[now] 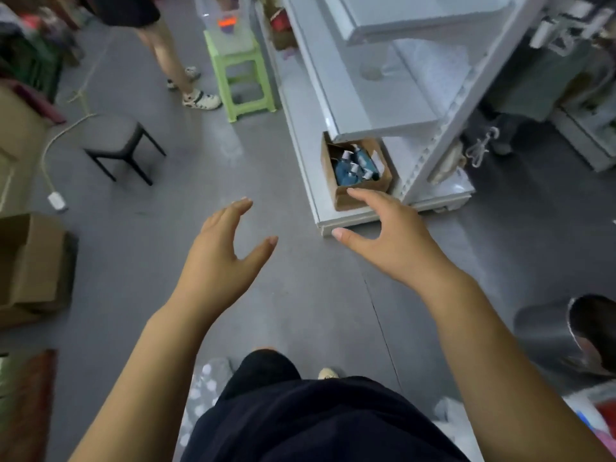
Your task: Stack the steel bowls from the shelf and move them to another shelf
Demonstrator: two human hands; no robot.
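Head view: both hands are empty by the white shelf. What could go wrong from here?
The left hand and right hand are open, and no steel bowl shows plainly on the white shelf; a reach might land on the cardboard box. The steel container beside the right arm could get knocked. The cable and black stool could trip a loaded walk.

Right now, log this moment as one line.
left hand: open, empty | right hand: open, empty, by cardboard box | bowls: none held | ahead: white shelf unit
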